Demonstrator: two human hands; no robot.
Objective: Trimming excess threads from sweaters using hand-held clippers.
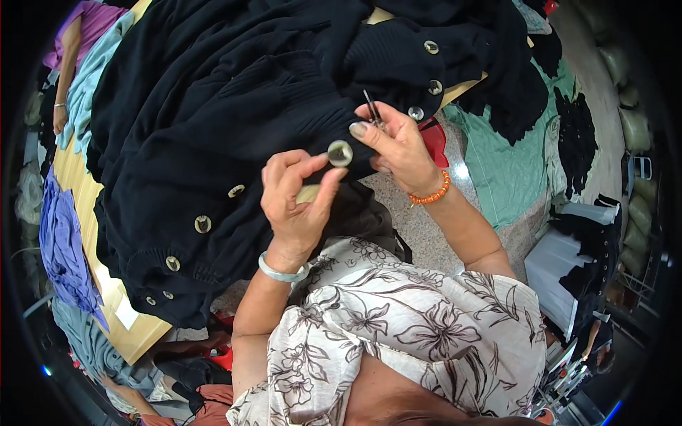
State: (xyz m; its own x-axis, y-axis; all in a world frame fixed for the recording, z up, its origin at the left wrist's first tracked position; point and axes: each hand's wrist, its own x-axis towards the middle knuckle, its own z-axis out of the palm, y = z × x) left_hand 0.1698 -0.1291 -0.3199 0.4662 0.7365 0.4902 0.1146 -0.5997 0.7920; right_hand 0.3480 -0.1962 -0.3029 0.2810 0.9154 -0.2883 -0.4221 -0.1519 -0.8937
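A big black knitted garment (206, 142) with ribbed edges and large pale-rimmed round buttons is spread in front of me. My left hand (291, 199) is closed, thumb and forefinger pinching one round button (339, 153) at the garment's edge. Just to its right, my right hand (401, 145) curls around a small pair of metal snips (372, 110), blades pointing up and away from me. Its thumb lies over the dark knit. Other buttons (202, 224) run along the edge toward the lower left, and more (435, 87) sit at the upper right.
Under the garment is a wooden table (142, 334), with a violet garment (67, 248) at its left. Green cloth (504, 156) lies at the right, near a white container (561, 263) with black clothing over it. Other people's arms (67, 71) show at the left.
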